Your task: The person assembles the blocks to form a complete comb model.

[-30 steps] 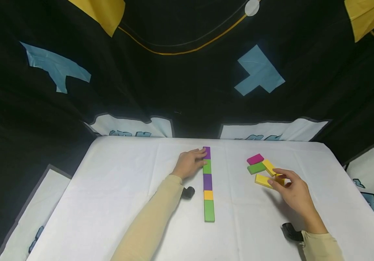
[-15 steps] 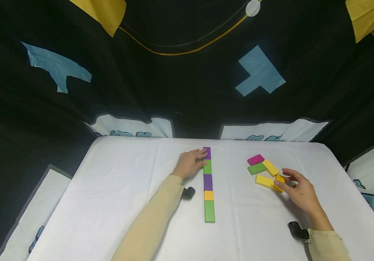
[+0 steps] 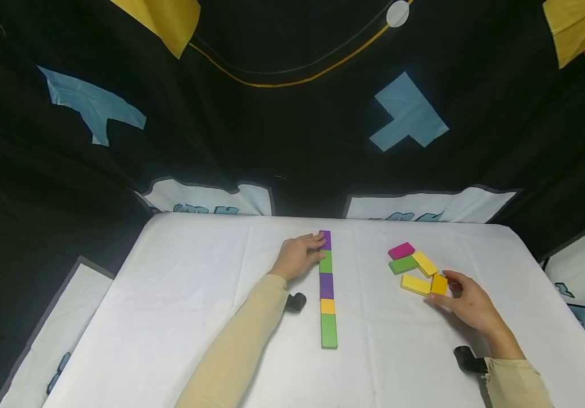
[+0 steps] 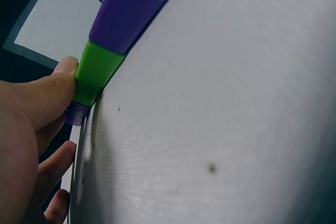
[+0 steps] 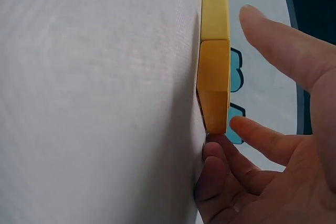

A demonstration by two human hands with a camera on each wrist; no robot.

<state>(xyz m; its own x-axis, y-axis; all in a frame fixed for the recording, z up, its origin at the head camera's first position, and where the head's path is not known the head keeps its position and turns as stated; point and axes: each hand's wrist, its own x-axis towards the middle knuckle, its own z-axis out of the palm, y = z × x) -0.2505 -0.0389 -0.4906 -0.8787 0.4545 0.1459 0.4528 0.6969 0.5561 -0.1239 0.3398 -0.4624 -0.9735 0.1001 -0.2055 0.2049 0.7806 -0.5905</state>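
A straight row of flat blocks runs down the middle of the table. My left hand (image 3: 299,256) rests at its far end, fingertips on the purple block (image 3: 325,240) and thumb against the green block (image 4: 98,72). Below these come a longer purple block (image 3: 326,286), a small orange block (image 3: 327,306) and a long green block (image 3: 329,331). My right hand (image 3: 473,303) lies beside another orange block (image 3: 439,284), which touches a yellow block (image 3: 415,284). In the right wrist view, its thumb stands away from the orange block (image 5: 213,85), while other fingers are near the block's end.
Left of the orange block lie a second yellow block (image 3: 425,264), a green block (image 3: 403,264) and a magenta block (image 3: 401,251). White cloth covers the table (image 3: 195,272). A dark patterned curtain (image 3: 282,147) hangs behind it. Each wrist bears a black camera piece.
My right hand has drawn right and its fingers have spread from the orange block, which has shifted and now shows its face beside the yellow one. The left hand stays put.
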